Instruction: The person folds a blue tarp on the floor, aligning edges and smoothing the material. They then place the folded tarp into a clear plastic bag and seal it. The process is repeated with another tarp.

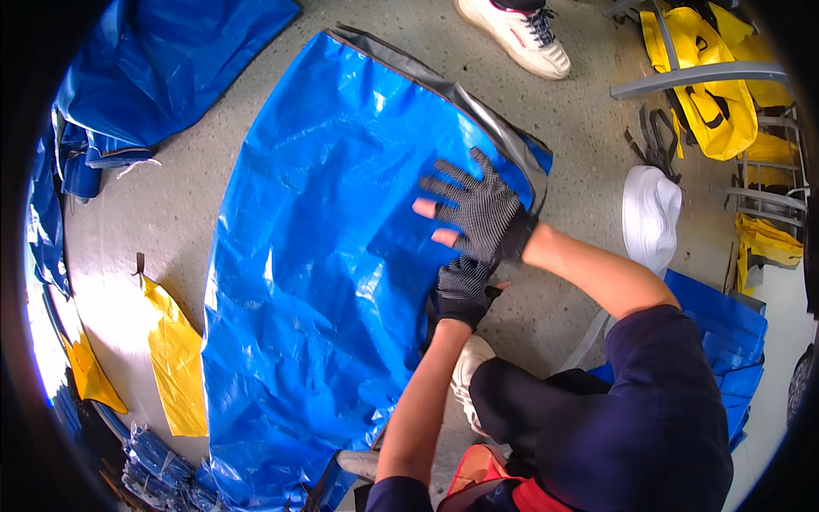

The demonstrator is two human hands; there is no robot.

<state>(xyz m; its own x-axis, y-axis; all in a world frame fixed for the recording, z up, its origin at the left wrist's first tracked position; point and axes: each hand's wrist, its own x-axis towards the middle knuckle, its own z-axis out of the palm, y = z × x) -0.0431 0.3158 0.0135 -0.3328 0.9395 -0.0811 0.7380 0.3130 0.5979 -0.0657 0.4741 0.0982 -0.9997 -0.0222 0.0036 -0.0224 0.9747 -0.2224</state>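
A large, glossy blue tarpaulin piece (316,230) lies creased across the floor in front of me. Along its far right edge runs dark trim, with a grey underside or inner layer showing; whether it is folded or sewn as a bag I cannot tell. My right hand (482,209), in a dark fingerless glove with pale dots, rests open on the tarpaulin near that edge, fingers spread to the left. Just below it, my left hand (465,290) wears a matching glove at the tarpaulin's near right side. Its thumb sticks out, while its other fingers are largely hidden by my right hand.
More blue tarpaulin (179,68) is heaped at the far left. Yellow pieces (177,358) lie left of the sheet. Another person's white shoe (520,38) stands at the far edge. To the right are a white webbing roll (651,218), yellow bags (708,94) and a metal rack (699,78).
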